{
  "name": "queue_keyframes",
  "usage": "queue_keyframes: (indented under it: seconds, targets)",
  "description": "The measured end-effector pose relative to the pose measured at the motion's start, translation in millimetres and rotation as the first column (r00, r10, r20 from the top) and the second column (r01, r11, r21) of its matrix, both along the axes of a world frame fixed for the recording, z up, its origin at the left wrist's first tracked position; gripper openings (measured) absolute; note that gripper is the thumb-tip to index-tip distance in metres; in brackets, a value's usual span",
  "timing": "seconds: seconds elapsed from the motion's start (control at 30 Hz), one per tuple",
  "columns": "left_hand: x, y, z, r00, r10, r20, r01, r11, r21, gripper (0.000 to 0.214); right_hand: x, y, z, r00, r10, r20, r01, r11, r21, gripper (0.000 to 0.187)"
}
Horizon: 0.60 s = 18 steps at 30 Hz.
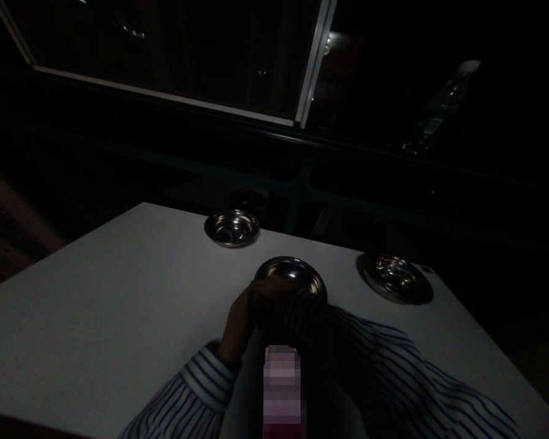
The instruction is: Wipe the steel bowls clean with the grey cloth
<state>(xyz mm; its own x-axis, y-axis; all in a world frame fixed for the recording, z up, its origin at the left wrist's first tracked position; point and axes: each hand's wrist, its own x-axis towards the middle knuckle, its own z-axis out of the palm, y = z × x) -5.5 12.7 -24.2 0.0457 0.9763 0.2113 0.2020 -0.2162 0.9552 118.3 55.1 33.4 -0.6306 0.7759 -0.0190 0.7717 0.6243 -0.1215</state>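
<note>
In the dim head view my two hands meet at the near side of a shiny metal bowl (297,268) in the middle of the white table. My left hand (238,320) comes up from the lower left in a blue-striped cuff. Bent at the wrist, my right hand (273,292) crosses in front of the bowl and overlaps its near rim. Whether either hand grips the bowl cannot be seen. Deep shadow hides the fingers and anything between the hands.
Another metal bowl (232,228) stands at the far edge of the white table (119,305). To the right sit stacked-looking metal bowls (397,279). Beyond the table are a pale-framed window (165,94) and a clear plastic bottle (443,100) on a dark ledge.
</note>
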Motion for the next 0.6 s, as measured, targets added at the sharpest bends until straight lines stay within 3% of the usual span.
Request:
queue_keyframes:
  seconds: [0.1,0.23,0.43,0.6]
  targets:
    - [1.6,-1.8,5.9,1.000,-0.025,-0.002,0.025,0.999,0.025,0.034,0.5,5.5,6.5,0.998,-0.009,0.061,0.011,0.999,-0.033,0.016]
    - [2.7,-4.7,11.5,0.998,-0.062,0.025,0.062,0.998,0.017,0.038,7.9,17.3,13.0,0.984,-0.159,0.082,0.158,0.987,0.020,0.022]
    - [2.2,-2.9,7.3,0.999,-0.054,0.003,0.054,0.998,-0.012,0.040,25.1,28.5,12.0,0.930,-0.353,0.104,0.345,0.935,0.085,0.020]
    - [2.7,-2.5,8.8,0.997,-0.071,-0.035,0.072,0.997,0.012,0.039,19.3,25.9,16.4,0.942,-0.313,0.118,0.307,0.949,0.064,0.018]
